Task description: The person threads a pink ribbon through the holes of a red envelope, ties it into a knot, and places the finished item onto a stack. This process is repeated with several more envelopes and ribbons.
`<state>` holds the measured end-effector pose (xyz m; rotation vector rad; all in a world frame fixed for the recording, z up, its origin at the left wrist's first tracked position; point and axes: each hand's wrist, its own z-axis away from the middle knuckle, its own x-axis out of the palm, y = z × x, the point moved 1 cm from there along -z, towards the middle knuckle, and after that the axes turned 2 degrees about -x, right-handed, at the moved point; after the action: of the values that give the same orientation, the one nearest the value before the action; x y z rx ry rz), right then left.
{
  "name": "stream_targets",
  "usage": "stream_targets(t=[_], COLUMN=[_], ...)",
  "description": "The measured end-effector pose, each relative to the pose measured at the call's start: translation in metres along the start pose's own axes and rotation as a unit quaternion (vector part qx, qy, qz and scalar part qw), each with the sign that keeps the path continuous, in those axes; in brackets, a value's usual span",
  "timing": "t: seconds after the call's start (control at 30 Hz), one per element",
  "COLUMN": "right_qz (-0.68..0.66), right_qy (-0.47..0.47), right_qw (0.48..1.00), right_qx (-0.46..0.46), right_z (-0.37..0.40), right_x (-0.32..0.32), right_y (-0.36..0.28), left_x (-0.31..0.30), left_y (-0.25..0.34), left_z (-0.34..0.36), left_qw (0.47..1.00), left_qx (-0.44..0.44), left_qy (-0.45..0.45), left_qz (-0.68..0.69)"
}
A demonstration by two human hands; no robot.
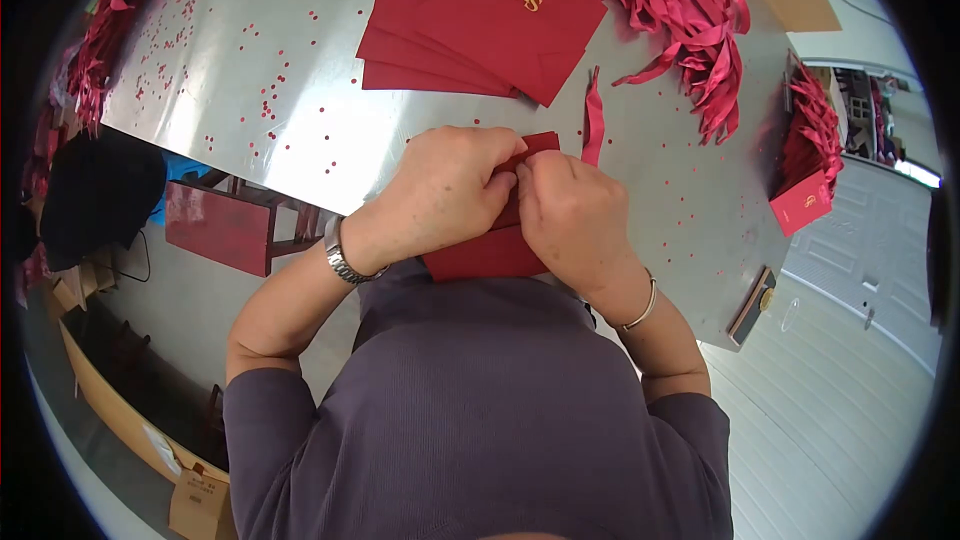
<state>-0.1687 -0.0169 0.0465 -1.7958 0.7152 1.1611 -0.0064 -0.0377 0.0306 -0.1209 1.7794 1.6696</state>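
A red paper bag [487,255] lies at the table's near edge, against my body. My left hand [450,185] is closed at its upper part, thumb and index finger pinched together. Close beside it, my right hand [575,205] pinches the same part of the bag, its fingertips almost meeting those of the left. Whatever small piece is between the fingertips is hidden. A single red ribbon [594,120] lies just beyond my right hand. Farther up, a fanned stack of flat red paper bags [480,20] shows a gold logo on the top one.
A heap of red ribbons [680,0] sits at the far right of the metal table [330,50], which is scattered with small red paper dots. More red bags with ribbons [803,202] stand at the right edge. A dark red wooden stool [218,225] is at the left.
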Motion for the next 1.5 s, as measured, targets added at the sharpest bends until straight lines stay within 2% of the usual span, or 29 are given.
stream_targets(t=[0.07,0.13,0.27,0.37,0.43,0.57,0.63,0.77,0.83,0.9,0.97,1.0,1.07,1.1,1.17,1.27,1.33,1.37,1.4,1.5], right_qz=[0.033,-0.082,-0.134,-0.181,-0.182,-0.191,-0.203,-0.213,-0.234,-0.236,-0.238,-0.256,-0.273,-0.275,-0.278,-0.249,-0.263,-0.263,-0.251,-0.242], right_qy=[-0.036,-0.047,-0.054,-0.097,-0.115,-0.099,-0.099,-0.127,-0.103,-0.119,-0.136,-0.147,-0.159,-0.178,-0.197,-0.198,-0.176,-0.178,-0.185,-0.191], right_qw=[0.999,0.995,0.989,0.977,0.974,0.972,0.969,0.965,0.965,0.962,0.959,0.952,0.944,0.94,0.934,0.94,0.941,0.941,0.943,0.943], right_qx=[0.009,0.039,0.041,0.058,0.073,0.093,0.095,0.09,0.053,0.064,0.073,0.082,0.092,0.098,0.104,0.121,0.116,0.117,0.118,0.122], right_z=[-0.002,-0.007,-0.011,-0.015,-0.016,-0.01,-0.009,-0.008,-0.006,-0.006,-0.007,-0.006,-0.007,-0.008,-0.009,-0.006,-0.002,-0.002,-0.004,-0.006], right_x=[0.0,-0.001,-0.005,-0.003,-0.003,-0.003,-0.004,-0.009,-0.007,-0.008,-0.006,-0.005,-0.004,-0.002,-0.001,0.0,0.003,0.003,0.002,0.002], right_y=[0.003,0.013,0.012,0.012,0.012,0.008,0.009,0.014,0.015,0.013,0.014,0.015,0.017,0.018,0.019,0.027,0.032,0.032,0.032,0.031], left_x=[0.001,-0.002,-0.011,-0.012,-0.017,-0.023,-0.022,-0.027,-0.028,-0.026,-0.022,-0.021,-0.021,-0.019,-0.018,-0.031,-0.04,-0.041,-0.041,-0.043], left_y=[-0.001,-0.002,-0.001,-0.01,-0.013,-0.015,-0.019,-0.016,-0.016,-0.017,-0.018,-0.018,-0.018,-0.02,-0.026,-0.048,-0.055,-0.056,-0.055,-0.041], left_z=[0.001,0.005,0.002,-0.002,-0.004,-0.014,-0.02,-0.029,-0.032,-0.031,-0.028,-0.025,-0.019,-0.018,-0.014,-0.014,-0.011,-0.008,-0.005,0.007], left_qw=[1.0,1.0,0.998,0.995,0.975,0.979,0.954,0.946,0.952,0.955,0.978,0.978,0.991,0.991,0.998,0.986,0.975,0.948,0.948,0.953], left_qx=[-0.006,0.025,-0.003,0.039,-0.058,-0.065,-0.121,-0.109,-0.097,-0.086,-0.056,-0.057,-0.039,-0.039,0.039,-0.088,-0.114,-0.232,-0.233,-0.086], left_qy=[-0.008,0.002,-0.04,-0.032,-0.115,-0.118,-0.173,-0.234,-0.24,-0.248,-0.186,-0.186,-0.106,-0.105,0.017,0.143,0.191,0.178,0.177,0.278], left_qz=[-0.012,-0.007,0.05,0.091,0.182,0.15,0.213,0.194,0.165,0.136,0.074,0.074,0.067,0.067,-0.053,0.009,0.018,0.123,0.123,0.085])
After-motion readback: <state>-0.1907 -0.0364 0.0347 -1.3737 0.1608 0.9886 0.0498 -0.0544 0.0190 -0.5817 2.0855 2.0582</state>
